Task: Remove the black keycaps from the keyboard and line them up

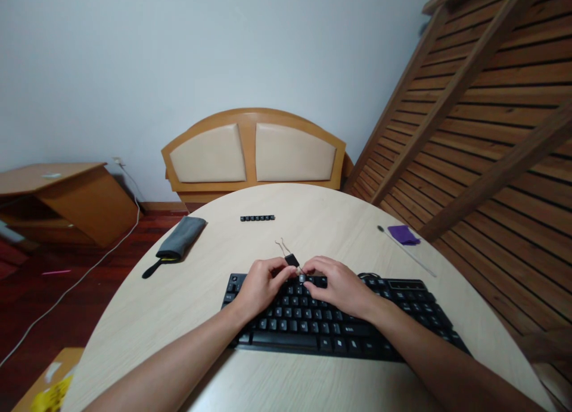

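Note:
A black keyboard [286, 340] lies across the near part of the round table, beneath both hands. A keycap puller [292, 260], with a dark handle and thin wire loops, points away above the keyboard's top rows. My left hand [263, 284] is closed, its thumb and fingertips pinching near the puller's close end. A single black keycap [302, 278] shows between the two hands. My right hand [335, 284] has its thumb and index finger curled around this keycap and the wire end; the exact contact is partly hidden.
A row of several loose keycaps [257, 218] stands farther back on the table [322, 221]. A grey pouch [183, 238] lies at left. On the right are a purple cloth [403, 234] and a thin brush [409, 252]. A slatted wooden panel [482, 120] leans at right.

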Motion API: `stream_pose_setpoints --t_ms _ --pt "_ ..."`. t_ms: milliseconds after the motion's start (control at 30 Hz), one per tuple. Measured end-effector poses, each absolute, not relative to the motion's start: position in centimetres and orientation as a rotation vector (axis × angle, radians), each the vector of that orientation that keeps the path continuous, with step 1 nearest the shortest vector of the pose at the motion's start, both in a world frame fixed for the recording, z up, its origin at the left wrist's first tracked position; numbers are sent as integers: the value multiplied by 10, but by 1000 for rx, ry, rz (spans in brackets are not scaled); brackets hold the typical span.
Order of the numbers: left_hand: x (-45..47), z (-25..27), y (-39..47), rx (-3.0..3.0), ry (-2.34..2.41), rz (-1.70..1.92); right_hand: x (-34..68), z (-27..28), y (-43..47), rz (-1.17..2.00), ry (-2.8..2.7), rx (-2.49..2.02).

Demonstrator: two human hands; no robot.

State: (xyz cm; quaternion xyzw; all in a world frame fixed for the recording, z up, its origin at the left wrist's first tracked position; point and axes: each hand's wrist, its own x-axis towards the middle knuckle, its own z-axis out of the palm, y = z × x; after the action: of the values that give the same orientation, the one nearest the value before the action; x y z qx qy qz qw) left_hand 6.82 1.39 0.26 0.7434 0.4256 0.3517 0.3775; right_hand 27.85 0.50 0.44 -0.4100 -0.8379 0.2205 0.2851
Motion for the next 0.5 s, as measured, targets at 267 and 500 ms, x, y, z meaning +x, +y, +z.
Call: stream_pose_setpoints --t_ms 267,500 --pt "68 5 12 1920 1091 877 278 6 2 696 -2213 -1072" --pt "68 6 11 1915 1097 898 278 7 1 734 -2145 -1059"
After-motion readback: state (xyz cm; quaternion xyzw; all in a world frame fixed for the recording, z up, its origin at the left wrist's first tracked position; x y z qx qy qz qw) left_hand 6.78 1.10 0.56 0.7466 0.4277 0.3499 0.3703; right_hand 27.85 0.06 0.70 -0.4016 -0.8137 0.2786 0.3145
